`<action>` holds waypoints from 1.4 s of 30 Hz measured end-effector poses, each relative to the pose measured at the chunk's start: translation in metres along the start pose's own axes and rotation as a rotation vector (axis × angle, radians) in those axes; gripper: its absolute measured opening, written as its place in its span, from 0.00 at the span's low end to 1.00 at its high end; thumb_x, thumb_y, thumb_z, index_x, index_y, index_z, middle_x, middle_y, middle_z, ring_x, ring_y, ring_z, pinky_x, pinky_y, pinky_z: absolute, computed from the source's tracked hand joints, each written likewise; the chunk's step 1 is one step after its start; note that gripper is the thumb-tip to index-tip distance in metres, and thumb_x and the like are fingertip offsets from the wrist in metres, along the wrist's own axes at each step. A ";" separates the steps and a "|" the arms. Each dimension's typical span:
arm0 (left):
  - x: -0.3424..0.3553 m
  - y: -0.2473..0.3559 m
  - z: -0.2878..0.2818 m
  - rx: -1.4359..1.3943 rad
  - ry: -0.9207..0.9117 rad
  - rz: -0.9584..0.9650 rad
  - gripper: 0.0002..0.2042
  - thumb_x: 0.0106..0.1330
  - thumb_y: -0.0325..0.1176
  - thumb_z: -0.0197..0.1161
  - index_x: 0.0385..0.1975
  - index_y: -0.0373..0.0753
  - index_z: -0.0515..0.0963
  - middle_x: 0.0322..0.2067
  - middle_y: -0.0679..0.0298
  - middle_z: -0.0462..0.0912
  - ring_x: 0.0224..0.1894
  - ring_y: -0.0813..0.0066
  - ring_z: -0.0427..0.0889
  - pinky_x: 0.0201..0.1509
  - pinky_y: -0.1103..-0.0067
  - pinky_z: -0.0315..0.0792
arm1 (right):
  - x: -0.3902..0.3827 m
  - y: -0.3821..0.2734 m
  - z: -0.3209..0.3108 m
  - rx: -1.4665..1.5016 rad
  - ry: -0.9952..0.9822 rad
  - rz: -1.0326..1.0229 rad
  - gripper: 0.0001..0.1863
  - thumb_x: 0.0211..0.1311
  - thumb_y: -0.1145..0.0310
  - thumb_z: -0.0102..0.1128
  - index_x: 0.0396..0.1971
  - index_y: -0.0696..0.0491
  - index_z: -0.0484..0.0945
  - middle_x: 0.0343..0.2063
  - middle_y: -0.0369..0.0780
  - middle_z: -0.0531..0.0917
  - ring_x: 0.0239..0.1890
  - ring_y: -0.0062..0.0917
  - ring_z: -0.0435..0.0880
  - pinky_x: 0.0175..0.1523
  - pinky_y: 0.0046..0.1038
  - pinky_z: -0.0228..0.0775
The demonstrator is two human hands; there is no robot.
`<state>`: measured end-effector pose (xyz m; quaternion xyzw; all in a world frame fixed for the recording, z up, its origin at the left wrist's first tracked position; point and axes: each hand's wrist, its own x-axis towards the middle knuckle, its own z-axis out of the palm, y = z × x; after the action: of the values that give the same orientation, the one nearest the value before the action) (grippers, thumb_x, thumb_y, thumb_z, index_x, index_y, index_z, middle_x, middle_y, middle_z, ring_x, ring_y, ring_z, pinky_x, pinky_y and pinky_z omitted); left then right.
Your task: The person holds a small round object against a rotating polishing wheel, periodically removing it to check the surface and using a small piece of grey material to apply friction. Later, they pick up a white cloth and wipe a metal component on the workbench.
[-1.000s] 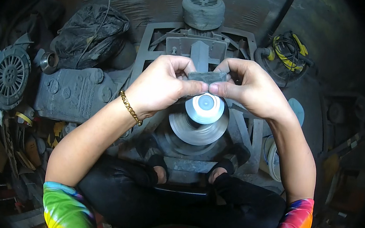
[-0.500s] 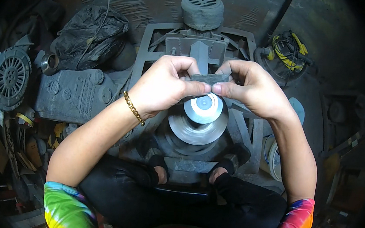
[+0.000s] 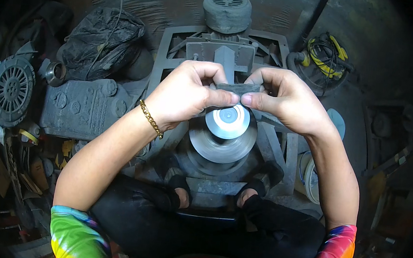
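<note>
Between both hands, a short dark grey strip [image 3: 239,88], which looks like sandpaper, is stretched just beyond a blurred round metal piece. My left hand [image 3: 195,91] pinches its left end between thumb and bent fingers, and my right hand [image 3: 279,98] grips the right end the same way. My thumb tips almost meet in the middle. Right below them, the bright metal disc [image 3: 227,122] with a ringed centre sits above a wider metal disc [image 3: 222,150], whose streaked surface suggests spinning. Whether the strip touches the metal is hidden by my thumbs.
Beyond my hands, a motor [image 3: 227,13] stands on a steel frame [image 3: 164,56]. To the left lie a grey metal housing [image 3: 83,106], a slotted round cover [image 3: 12,90] and a black plastic bag [image 3: 103,41]. A yellow-black cable coil [image 3: 328,56] and a white bucket [image 3: 310,177] are on the right.
The metal discs and the background sit slightly further left in the picture. Both hands keep the same grip on the strip.
</note>
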<state>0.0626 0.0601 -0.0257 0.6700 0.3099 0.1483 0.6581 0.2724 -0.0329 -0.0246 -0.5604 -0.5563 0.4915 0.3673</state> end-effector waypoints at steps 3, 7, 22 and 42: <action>0.002 -0.003 -0.001 -0.007 -0.013 0.013 0.08 0.60 0.28 0.74 0.26 0.39 0.79 0.27 0.71 0.82 0.32 0.86 0.79 0.38 0.85 0.72 | -0.002 -0.004 0.001 -0.009 0.006 0.021 0.08 0.61 0.70 0.69 0.36 0.57 0.81 0.27 0.29 0.81 0.29 0.08 0.73 0.37 0.17 0.64; 0.002 -0.001 -0.001 0.022 -0.007 0.002 0.08 0.60 0.28 0.74 0.26 0.39 0.79 0.27 0.71 0.82 0.32 0.86 0.79 0.38 0.85 0.72 | -0.003 -0.002 0.002 0.017 0.014 -0.002 0.09 0.61 0.70 0.70 0.36 0.58 0.81 0.26 0.29 0.81 0.29 0.08 0.73 0.36 0.17 0.63; -0.003 -0.003 -0.006 -0.040 -0.010 -0.011 0.09 0.58 0.27 0.75 0.27 0.39 0.78 0.27 0.71 0.81 0.33 0.85 0.78 0.40 0.84 0.72 | -0.001 -0.007 0.009 0.024 0.016 0.019 0.09 0.58 0.69 0.71 0.33 0.56 0.81 0.23 0.29 0.79 0.28 0.10 0.73 0.36 0.16 0.62; 0.004 -0.004 -0.008 -0.099 -0.039 -0.064 0.09 0.58 0.26 0.75 0.25 0.40 0.77 0.27 0.70 0.82 0.33 0.84 0.80 0.43 0.82 0.72 | 0.000 -0.001 0.006 0.032 0.035 0.007 0.10 0.58 0.68 0.72 0.31 0.56 0.80 0.25 0.30 0.80 0.30 0.11 0.74 0.37 0.18 0.65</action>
<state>0.0603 0.0688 -0.0295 0.6292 0.3104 0.1293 0.7007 0.2666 -0.0338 -0.0251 -0.5650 -0.5396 0.4918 0.3843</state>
